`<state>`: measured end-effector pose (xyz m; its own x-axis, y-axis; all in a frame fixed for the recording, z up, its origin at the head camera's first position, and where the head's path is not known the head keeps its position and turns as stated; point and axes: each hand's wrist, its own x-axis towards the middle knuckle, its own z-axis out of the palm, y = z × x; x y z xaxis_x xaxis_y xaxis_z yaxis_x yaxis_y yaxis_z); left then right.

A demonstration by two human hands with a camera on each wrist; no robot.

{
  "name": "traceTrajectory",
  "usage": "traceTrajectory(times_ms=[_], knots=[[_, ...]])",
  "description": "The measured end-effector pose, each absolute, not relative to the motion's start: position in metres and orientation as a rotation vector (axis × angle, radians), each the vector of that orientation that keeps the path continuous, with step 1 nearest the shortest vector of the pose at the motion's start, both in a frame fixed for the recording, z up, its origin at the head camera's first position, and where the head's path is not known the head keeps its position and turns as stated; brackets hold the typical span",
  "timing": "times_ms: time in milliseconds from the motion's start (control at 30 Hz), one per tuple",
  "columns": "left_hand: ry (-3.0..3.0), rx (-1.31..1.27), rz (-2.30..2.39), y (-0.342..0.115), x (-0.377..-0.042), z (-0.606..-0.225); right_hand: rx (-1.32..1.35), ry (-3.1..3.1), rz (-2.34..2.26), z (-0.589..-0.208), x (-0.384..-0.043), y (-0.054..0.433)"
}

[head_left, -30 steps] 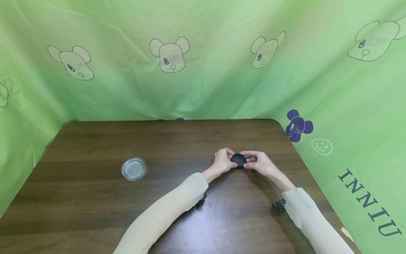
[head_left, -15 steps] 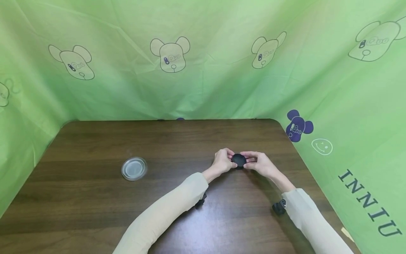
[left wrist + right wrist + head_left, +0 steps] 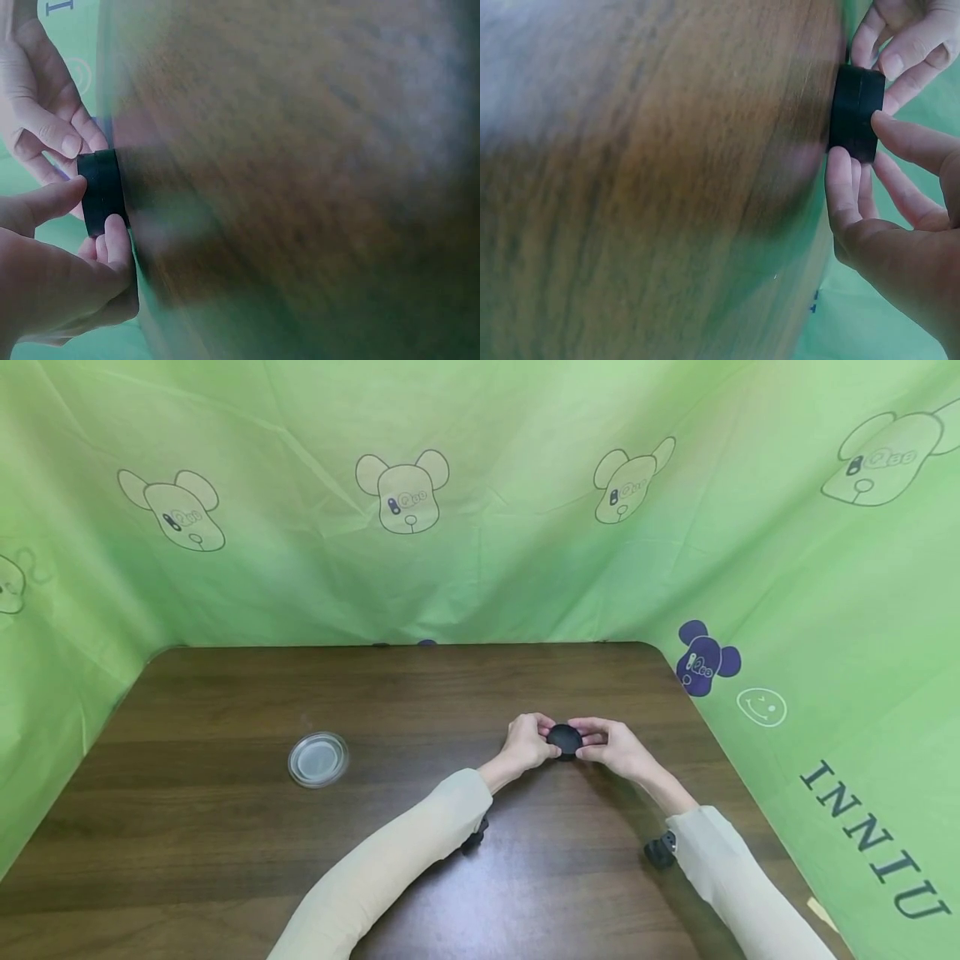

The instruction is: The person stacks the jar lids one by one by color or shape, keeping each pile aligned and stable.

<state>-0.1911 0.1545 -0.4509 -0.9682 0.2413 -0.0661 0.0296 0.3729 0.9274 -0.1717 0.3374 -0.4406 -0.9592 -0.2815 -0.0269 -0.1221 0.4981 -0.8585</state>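
A short, black, round disc-shaped object (image 3: 565, 740) sits on the brown table, right of centre in the head view. A thin seam runs round its side (image 3: 859, 112) in the right wrist view. My left hand (image 3: 527, 742) grips it from the left, the thumb near its upper edge and other fingers lower down, as the left wrist view shows. From the right, my right hand (image 3: 617, 748) pinches the opposite side between thumb and fingers. Both sets of fingertips touch the black object (image 3: 103, 195). Its underside is hidden.
To the left lies a clear round dish or lid (image 3: 318, 760), apart from both hands. Dark wrist devices (image 3: 660, 850) hang under the sleeves. A green printed curtain (image 3: 480, 568) surrounds the table's back and sides. Something small and pale (image 3: 821, 912) shows at the right edge.
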Motion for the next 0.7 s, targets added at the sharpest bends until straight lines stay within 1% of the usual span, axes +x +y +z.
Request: traceTrajectory(times_ms=[333, 533, 700], knots=[[2.495, 0.287, 1.605, 0.15, -0.19, -0.452, -0.394, 2.563, -1.486, -0.443, -0.17, 0.336], [2.46, 0.283, 1.589, 0.147, -0.19, -0.452, -0.35, 2.577, -1.482, -0.445, -0.17, 0.334], [2.436, 0.333, 1.573, 0.14, -0.189, -0.45, -0.264, 2.56, -1.5, -0.443, -0.168, 0.331]])
